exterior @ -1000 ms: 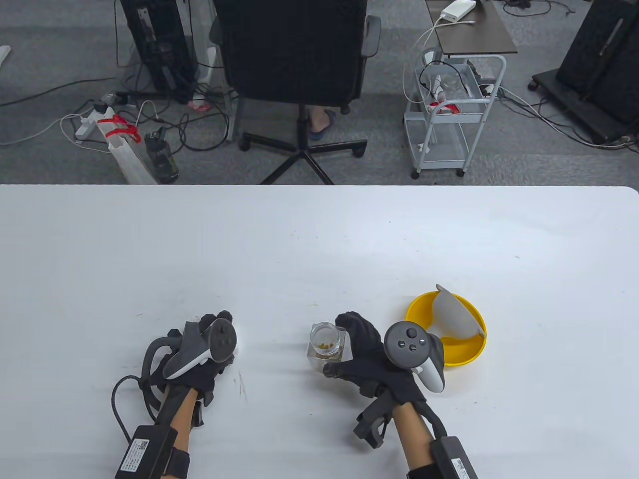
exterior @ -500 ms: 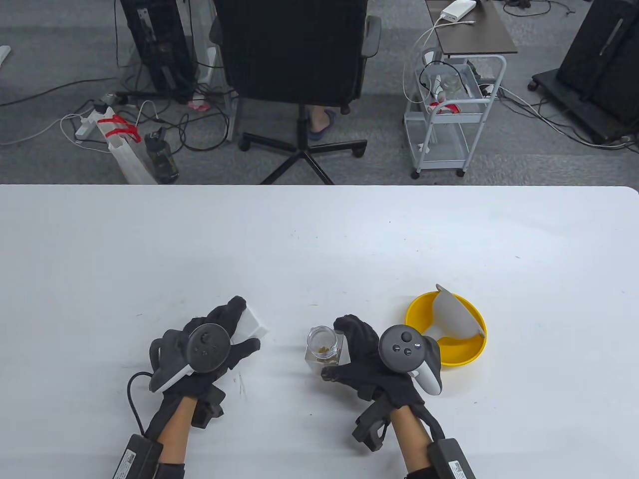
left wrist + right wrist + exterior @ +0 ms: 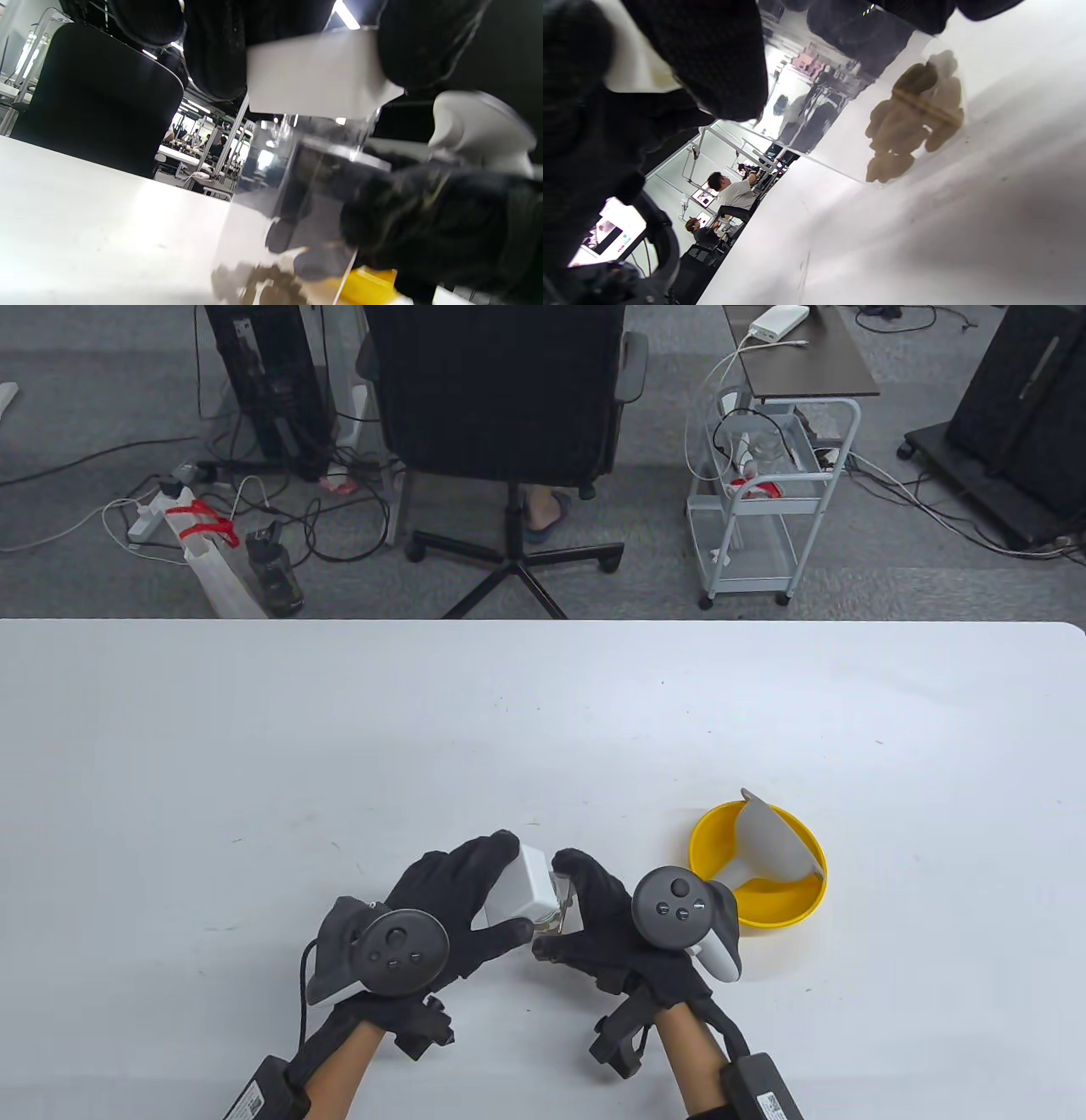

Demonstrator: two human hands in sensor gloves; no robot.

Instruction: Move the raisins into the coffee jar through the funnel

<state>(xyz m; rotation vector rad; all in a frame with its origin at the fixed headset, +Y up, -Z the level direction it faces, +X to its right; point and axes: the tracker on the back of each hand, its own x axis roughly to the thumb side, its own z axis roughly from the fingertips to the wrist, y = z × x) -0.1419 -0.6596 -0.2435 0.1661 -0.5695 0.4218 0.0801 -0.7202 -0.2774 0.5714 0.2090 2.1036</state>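
A small square glass coffee jar (image 3: 297,190) stands on the white table (image 3: 339,729), and my right hand (image 3: 551,908) grips it from the right. Brown raisins (image 3: 912,114) lie at the jar's bottom. My left hand (image 3: 501,891) holds a white square lid (image 3: 522,886) between fingers and thumb, right over the jar's mouth. In the left wrist view the lid (image 3: 314,76) hangs just above the glass rim. In the table view the lid and both hands hide most of the jar. A white funnel (image 3: 768,840) lies in a yellow bowl (image 3: 789,912) to the right.
The yellow bowl sits close to my right hand's tracker. Beyond the table's far edge stand a black office chair (image 3: 501,390) and a white wire cart (image 3: 764,500) on the floor.
My left hand picked the white lid up at the left and carried it right, over the jar. My right hand kept its grip on the jar and shifted slightly left.
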